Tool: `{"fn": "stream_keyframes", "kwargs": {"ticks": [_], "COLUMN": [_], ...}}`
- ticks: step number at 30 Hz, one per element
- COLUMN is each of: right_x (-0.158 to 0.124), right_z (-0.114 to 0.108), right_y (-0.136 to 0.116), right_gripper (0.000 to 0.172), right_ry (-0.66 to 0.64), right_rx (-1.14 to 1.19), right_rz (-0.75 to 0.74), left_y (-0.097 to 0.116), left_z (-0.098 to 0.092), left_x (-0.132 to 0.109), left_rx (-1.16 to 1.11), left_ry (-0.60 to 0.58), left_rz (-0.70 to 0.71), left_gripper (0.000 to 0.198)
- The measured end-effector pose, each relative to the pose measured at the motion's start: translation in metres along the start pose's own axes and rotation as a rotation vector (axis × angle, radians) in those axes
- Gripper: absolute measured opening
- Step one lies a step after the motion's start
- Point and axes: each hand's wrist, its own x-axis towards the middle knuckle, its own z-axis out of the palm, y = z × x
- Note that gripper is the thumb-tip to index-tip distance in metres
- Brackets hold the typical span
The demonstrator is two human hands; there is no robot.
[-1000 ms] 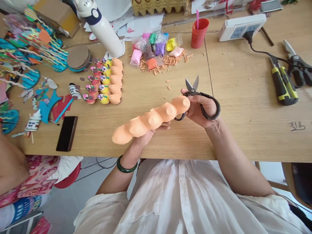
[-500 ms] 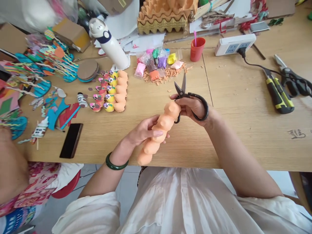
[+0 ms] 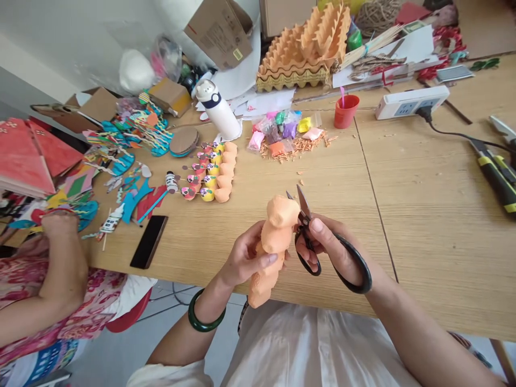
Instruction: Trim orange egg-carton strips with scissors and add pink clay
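— While gripping, what in the left hand (image 3: 245, 258)?
— Closed round an orange lumpy strip (image 3: 272, 244), held nearly upright over the near edge of the table (image 3: 423, 215); lower end hanging past that edge.
— And the right hand (image 3: 334, 252)?
— Grip shut on black-handled scissors (image 3: 322, 247), fingers through the loops; blades parted, tips touching the strip's top lump.
— Beyond the hands?
— Rows of small orange, yellow and pink figures (image 3: 212, 172), well apart; farther back a white bottle (image 3: 220, 110), bags of coloured clay (image 3: 282, 131), a red cup (image 3: 345, 111), a power strip (image 3: 411, 101).
— To the left?
— Black phone (image 3: 149, 242) lying flat near the edge; another person's arm (image 3: 60, 269) resting beside coloured paper cutouts (image 3: 129, 134).
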Motion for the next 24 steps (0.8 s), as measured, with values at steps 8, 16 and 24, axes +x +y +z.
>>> {"fn": "stream_keyframes", "kwargs": {"ticks": [8, 16, 24], "right_x": [-0.017, -0.020, -0.021], "right_z": [-0.002, 0.002, 0.008], "right_y": [0.000, 0.000, 0.006], "right_gripper": [0.049, 0.050, 0.053], "right_ry": [-0.033, -0.032, -0.037], "right_rx": [-0.049, -0.073, -0.035], "right_rz": [-0.010, -0.029, -0.034], "left_y": [0.002, -0.001, -0.006], "left_z": [-0.002, -0.002, 0.001], "left_x": [-0.014, -0.017, -0.014], "left_rx": [0.054, 0.007, -0.032], "left_ry": [0.002, 0.005, -0.037], "left_rz": [0.022, -0.004, 0.030], "left_gripper": [0.032, 0.036, 0.036]}}
